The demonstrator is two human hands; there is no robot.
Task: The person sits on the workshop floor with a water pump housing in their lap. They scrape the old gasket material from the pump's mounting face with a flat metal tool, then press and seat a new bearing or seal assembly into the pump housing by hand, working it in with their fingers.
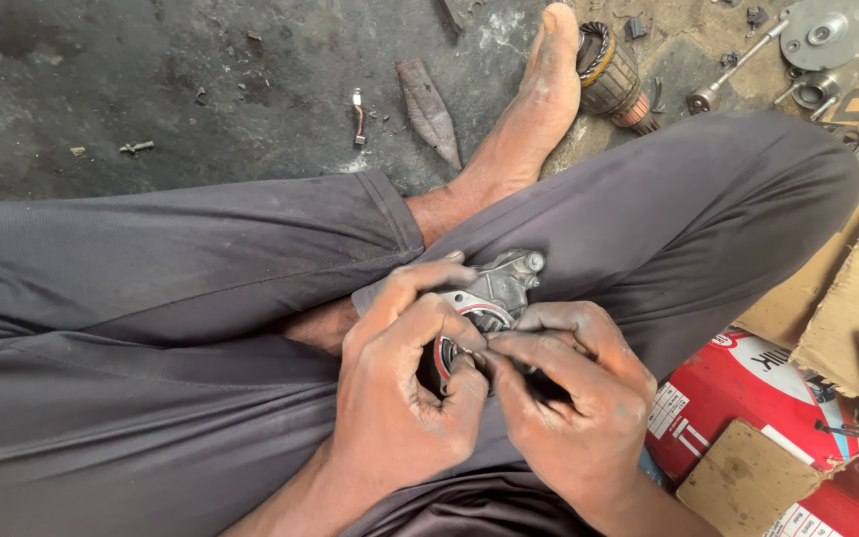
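Over the lap, both hands (left hand (405, 393), right hand (574, 398)) clasp a metal housing (494, 293).

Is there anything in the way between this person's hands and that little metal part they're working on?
Nothing visible. The left hand already grips the grey metal housing over the lap, and the right hand presses a slim dark tool against it. The fingers hide the contact spot.

Your view was evenly daylit, without glare. Soft shadow pooled beneath your fingers (449, 343). Focus stayed sharp there.
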